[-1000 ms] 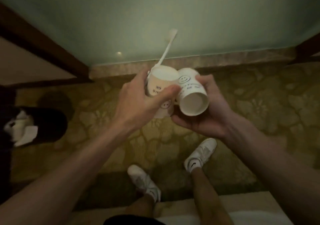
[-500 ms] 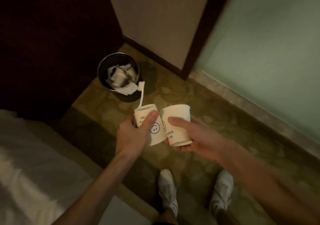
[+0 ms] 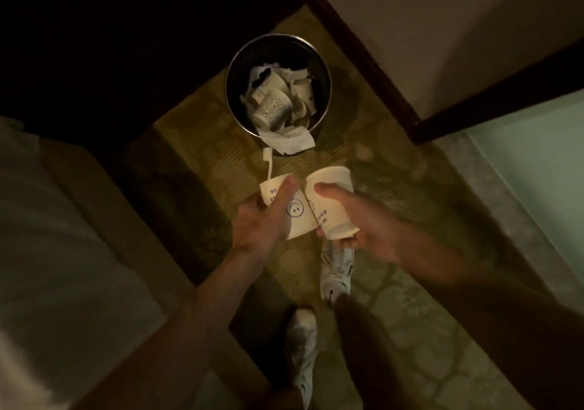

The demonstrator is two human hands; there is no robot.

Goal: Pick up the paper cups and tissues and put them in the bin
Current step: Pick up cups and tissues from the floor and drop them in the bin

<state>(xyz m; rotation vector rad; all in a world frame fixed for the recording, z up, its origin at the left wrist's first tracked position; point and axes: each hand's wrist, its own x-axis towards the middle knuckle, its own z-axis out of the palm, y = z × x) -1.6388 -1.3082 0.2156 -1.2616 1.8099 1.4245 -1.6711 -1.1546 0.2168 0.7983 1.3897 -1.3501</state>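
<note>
My left hand (image 3: pixel 260 223) grips a white paper cup with a blue smiley print (image 3: pixel 295 212); a white toothbrush (image 3: pixel 269 165) sticks out of its mouth toward the bin. My right hand (image 3: pixel 357 220) grips a second white paper cup (image 3: pixel 330 195), and the two cups touch side by side. Straight ahead on the floor stands a round dark metal bin (image 3: pixel 232 71). Inside it lie a paper cup (image 3: pixel 273 109) and crumpled tissues (image 3: pixel 297 84), and one tissue (image 3: pixel 289 139) hangs over the near rim.
A white bed (image 3: pixel 63 236) fills the left side. Dark furniture (image 3: pixel 110 30) stands behind the bin on the left, and a wall with a dark wooden frame (image 3: pixel 363 59) runs on the right. My white shoes (image 3: pixel 336 270) stand on the patterned carpet (image 3: pixel 395 220).
The view has swung left and moved toward the bin, which now sits straight ahead and closer. Both hands keep their cups, now held mouths toward the bin.
</note>
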